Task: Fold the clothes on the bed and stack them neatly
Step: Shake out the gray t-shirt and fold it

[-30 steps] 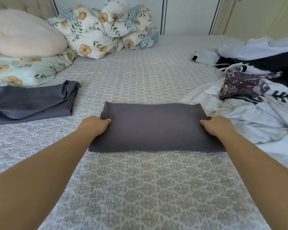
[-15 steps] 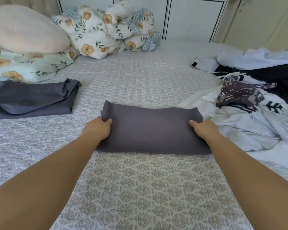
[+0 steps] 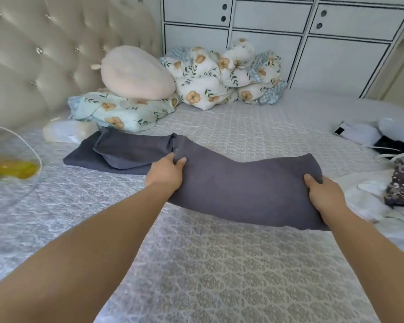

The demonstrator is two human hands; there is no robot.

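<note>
Bowl: a clear bowl [image 3: 12,169] with something yellow inside sits at the far left of the bed [image 3: 219,264].
Headboard: a tufted headboard [image 3: 44,54] stands behind it.
Pillows: a round pale cushion [image 3: 135,73] rests on a floral pillow [image 3: 117,110]; a bundled floral quilt [image 3: 224,75] lies beside them, against the cabinet [image 3: 278,31].
Folded pile: a dark grey folded garment [image 3: 117,151] lies flat on the bed near the pillows.
Left hand: the left hand [image 3: 166,174] grips one end of the grey cloth [image 3: 243,185], thumb on top.
Grey cloth: folded, held between both hands above the bed (its left end just beside the folded pile, possibly over its edge).
Right hand: the right hand [image 3: 324,194] grips the other end, fingers curled around the edge.
Loose clothes: unfolded white and dark clothes [image 3: 397,183] lie heaped at the right.
</note>
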